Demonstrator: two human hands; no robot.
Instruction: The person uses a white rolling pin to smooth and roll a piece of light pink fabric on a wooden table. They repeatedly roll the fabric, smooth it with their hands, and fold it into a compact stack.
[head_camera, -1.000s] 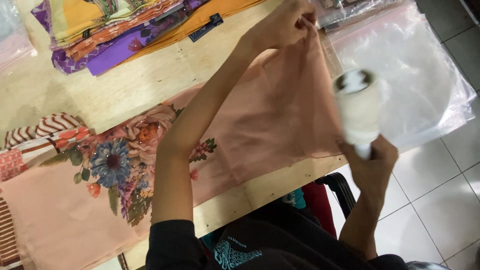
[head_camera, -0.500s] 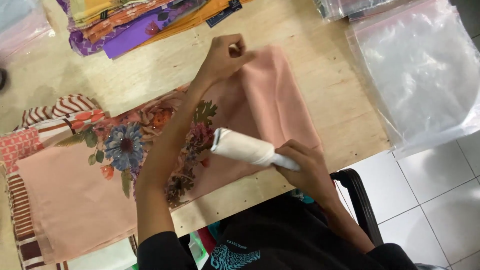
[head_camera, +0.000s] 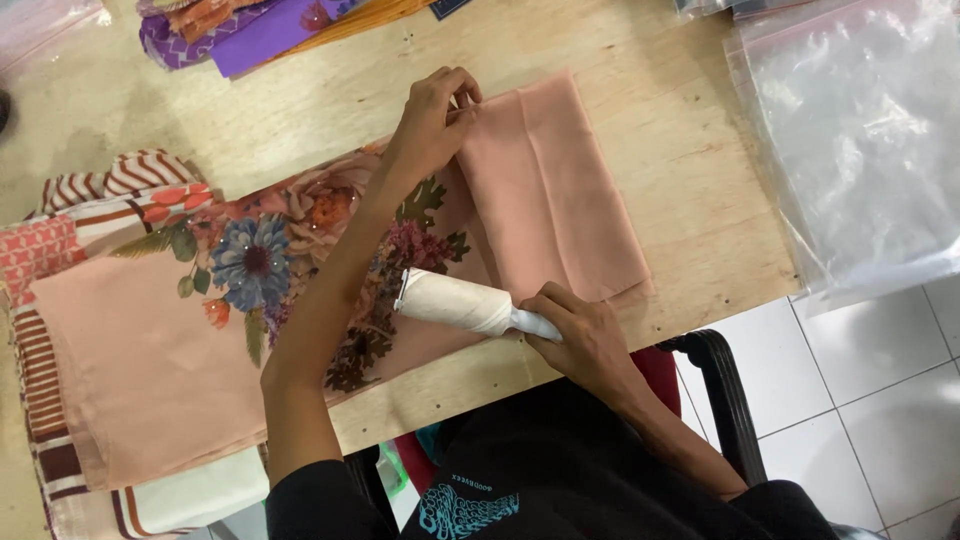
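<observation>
On peach cloth (head_camera: 560, 190): lint roller (head_camera: 455, 300) lowered, seemingly touching.

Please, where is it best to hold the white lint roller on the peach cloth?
By its thin handle, from the near right side, as the right hand does. The lint roller lies flat, its thick roll pointing left over the peach cloth, so only the handle end is free.

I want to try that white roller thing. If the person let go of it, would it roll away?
Probably a little. The lint roller is round like a tube, so it could roll sideways, but it lies on the soft peach floral cloth, which would likely slow it. Its thin handle, in the right hand, might make it curve rather than go straight.
</observation>
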